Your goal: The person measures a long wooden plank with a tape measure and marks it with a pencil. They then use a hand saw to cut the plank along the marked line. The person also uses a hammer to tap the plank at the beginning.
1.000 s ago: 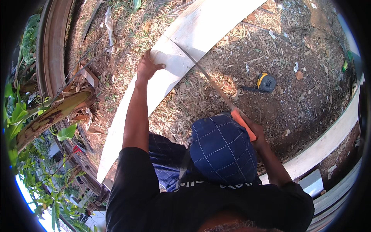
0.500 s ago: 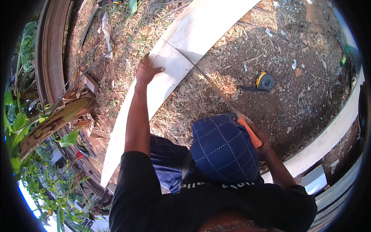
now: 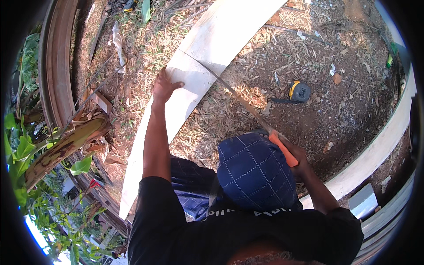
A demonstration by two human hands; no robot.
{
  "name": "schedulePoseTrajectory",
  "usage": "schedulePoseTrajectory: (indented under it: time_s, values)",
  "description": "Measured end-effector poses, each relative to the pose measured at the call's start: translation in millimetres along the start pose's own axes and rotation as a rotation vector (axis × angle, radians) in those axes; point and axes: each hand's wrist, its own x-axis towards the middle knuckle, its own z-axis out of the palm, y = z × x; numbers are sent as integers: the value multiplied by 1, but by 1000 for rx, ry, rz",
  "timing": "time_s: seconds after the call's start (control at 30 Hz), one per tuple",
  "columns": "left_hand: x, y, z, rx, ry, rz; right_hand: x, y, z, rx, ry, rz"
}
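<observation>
A long pale board [image 3: 194, 90] runs slantwise from the lower left to the top. My left hand [image 3: 164, 87] presses on its left edge, thumb out on the top face and fingers at the edge. Across the board lies the thin blade of a handsaw [image 3: 234, 93], its tip near the far edge. My right hand [image 3: 300, 161] is wrapped round the saw's orange handle [image 3: 283, 149], beside my right knee in blue patterned trousers [image 3: 256, 172]. Whether the blade has cut into the wood is too fine to see.
A black and yellow tape measure [image 3: 300, 92] lies on the soil right of the board. Another pale board [image 3: 353, 176] curves along the right, near a grey block [image 3: 363, 201]. Brown planks [image 3: 58, 62] and a cut plant stem [image 3: 66, 145] stand at the left.
The whole view has turned slightly. Against the board, the saw and both hands keep nearly the same places; any saw stroke is too small to make out.
</observation>
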Motion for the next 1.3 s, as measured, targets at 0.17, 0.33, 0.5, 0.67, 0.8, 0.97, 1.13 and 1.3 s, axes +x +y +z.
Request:
schedulePoseTrajectory:
  time_s: [0.17,0.33,0.5,0.67,0.8,0.97,1.13,1.3]
  values:
    - [21,9,2,-37,-26,62,197,-3,51,13,23,-92]
    - [12,12,-9,35,13,104,60,25,8,-97,-31,7]
    - [11,-2,4,-12,-64,-43,0,13,-10,-21,-9,-18]
    - [18,16,-2,-45,-77,12,160,10,37,188,-23,-21]
    - [23,7,-3,18,-14,40,97,-7,17,54,8,62]
    - [14,-4,4,99,-19,19,-30,40,-11,-87,-50,99]
    - [22,11,0,22,-97,32,144,26,36,181,84,-184]
    - [22,6,0,31,-49,45,104,20,23,59,43,-37]
